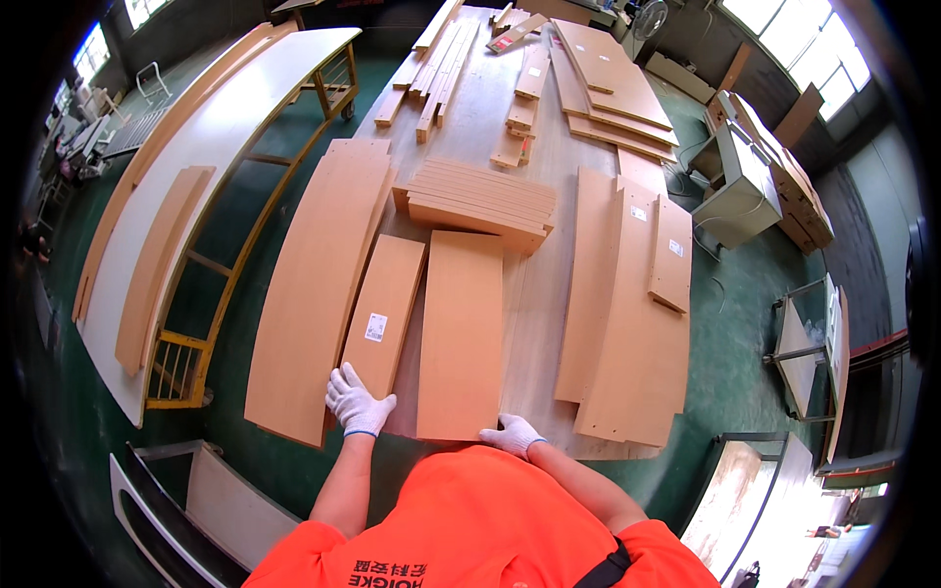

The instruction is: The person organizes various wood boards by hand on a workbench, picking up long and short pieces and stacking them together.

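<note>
Fingers (345, 377) spread flat on narrow board (384, 309); right hand (512, 434) touches wider panel (461, 333).

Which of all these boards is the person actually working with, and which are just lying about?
In hand:
- narrow labelled board, under the left hand
- wide plain board, its near corner touched by the right hand

Lying about:
- stack of boards farther up the table
- long boards on the right
- wide curved-looking board on the left
- yellow cart with white panels

Bright, sharp daylight from windows (833, 49) glaring in the upper corners; strong fisheye bending, dark rim.
</note>
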A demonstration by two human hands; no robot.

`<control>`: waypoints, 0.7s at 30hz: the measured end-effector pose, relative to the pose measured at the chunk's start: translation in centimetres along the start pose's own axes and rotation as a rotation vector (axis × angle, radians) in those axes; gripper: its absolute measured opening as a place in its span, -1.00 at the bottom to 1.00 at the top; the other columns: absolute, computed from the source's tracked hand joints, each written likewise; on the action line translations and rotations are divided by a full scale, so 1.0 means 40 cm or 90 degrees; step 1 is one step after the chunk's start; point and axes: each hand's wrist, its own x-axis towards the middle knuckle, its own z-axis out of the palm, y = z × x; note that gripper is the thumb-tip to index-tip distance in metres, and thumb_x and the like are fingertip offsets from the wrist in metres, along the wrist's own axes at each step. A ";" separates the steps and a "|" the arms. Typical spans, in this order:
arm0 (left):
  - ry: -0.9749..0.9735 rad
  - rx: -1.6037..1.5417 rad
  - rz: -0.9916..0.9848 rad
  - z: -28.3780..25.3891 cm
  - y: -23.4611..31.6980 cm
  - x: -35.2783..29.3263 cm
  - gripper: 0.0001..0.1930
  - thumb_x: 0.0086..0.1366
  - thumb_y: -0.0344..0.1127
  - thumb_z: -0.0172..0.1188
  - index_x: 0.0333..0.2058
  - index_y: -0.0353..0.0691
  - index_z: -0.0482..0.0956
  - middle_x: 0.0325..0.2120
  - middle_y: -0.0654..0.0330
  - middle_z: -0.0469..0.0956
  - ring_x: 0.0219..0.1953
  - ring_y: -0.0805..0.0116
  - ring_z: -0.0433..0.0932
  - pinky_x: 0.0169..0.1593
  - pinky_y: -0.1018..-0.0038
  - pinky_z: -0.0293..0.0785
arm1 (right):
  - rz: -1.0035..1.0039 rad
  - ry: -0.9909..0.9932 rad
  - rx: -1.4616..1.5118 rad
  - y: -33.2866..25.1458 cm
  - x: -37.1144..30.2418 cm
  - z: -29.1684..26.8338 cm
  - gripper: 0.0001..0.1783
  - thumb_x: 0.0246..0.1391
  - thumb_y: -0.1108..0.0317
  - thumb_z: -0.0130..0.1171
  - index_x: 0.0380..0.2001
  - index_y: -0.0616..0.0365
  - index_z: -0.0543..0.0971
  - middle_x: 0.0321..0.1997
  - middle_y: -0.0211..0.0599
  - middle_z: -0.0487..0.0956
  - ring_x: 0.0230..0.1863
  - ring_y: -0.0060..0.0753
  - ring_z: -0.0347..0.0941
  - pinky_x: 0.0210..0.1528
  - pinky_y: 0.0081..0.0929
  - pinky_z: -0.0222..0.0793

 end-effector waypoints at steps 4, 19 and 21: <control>-0.037 0.008 -0.018 -0.014 0.012 0.009 0.38 -0.14 0.18 0.59 0.53 -0.28 -0.05 0.47 -0.21 0.04 0.48 -0.19 0.08 0.49 -0.04 0.03 | -0.005 0.015 0.019 -0.017 -0.027 -0.002 -0.16 0.12 -0.14 0.29 0.24 0.37 0.54 0.24 0.15 0.62 0.27 0.07 0.55 0.30 -0.24 0.42; 0.179 -0.165 0.245 0.065 0.157 0.046 0.01 0.08 0.04 0.48 0.39 -0.38 0.24 0.42 -0.22 0.15 0.47 -0.26 0.10 0.52 -0.12 0.00 | -0.187 0.412 0.102 -0.003 0.248 -0.397 -0.32 0.15 0.04 0.37 0.23 0.25 0.58 0.15 0.07 0.68 0.20 -0.02 0.62 0.26 -0.25 0.50; 0.149 -0.175 0.260 0.054 0.224 0.049 0.00 0.09 0.03 0.47 0.39 -0.37 0.24 0.42 -0.22 0.15 0.47 -0.27 0.10 0.52 -0.12 0.00 | -0.228 0.434 0.053 -0.071 0.282 -0.481 -0.36 0.15 0.10 0.37 0.23 0.19 0.59 0.17 0.06 0.66 0.18 0.01 0.62 0.24 -0.21 0.52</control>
